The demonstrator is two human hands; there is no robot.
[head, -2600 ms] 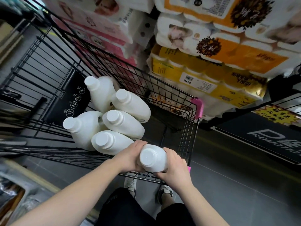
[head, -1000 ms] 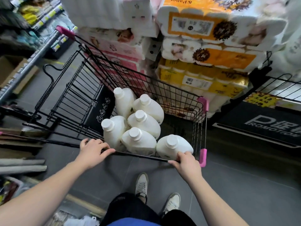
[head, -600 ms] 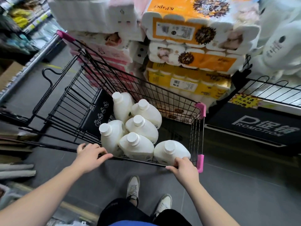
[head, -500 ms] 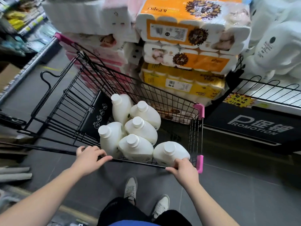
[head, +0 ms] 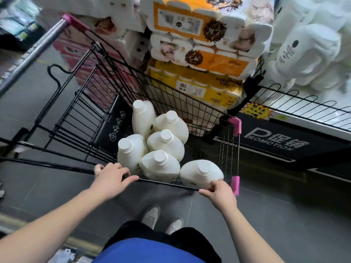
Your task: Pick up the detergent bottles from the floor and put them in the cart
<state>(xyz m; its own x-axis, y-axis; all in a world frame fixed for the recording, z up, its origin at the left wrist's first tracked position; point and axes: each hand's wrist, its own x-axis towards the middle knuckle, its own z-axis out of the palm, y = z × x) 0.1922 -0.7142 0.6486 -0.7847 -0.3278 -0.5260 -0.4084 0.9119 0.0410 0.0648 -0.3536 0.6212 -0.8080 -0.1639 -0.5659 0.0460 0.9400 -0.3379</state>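
1. Fingers [head: 99,168] of the left hand [head: 109,176] are curled over the near rim of the cart [head: 167,184], with the thumb laid along the wire. So it's gripping the cart and nothing else. The right hand [head: 218,192] does the same by the pink corner guard, fingertips hooked over the rim right against the closest bottle [head: 201,173].
2. That closest bottle is the news here. A couple of seconds back both hands were holding it above the rim. Now it lies in the near right corner of the basket, cap pointing up toward the camera, and neither hand is wrapped around it.
3. The other five detergent bottles [head: 165,143] haven't budged. They're a tight leaning bunch just left of and behind the new one, touching each other, caps up.
4. What that means, as a guess: that makes six in the cart, and no bottle shows on the grey floor [head: 284,224] anywhere in view. The loading looks done or nearly so, and two hands on the rim looks more like getting ready to push than to reach down again. The floor behind the person can't be seen, though.
5. Further out, there are stacked tissue packs [head: 199,59] past the far wall of the cart and a black promotion board [head: 275,141] to the right. The person's light shoes [head: 152,215] are just under the rim.
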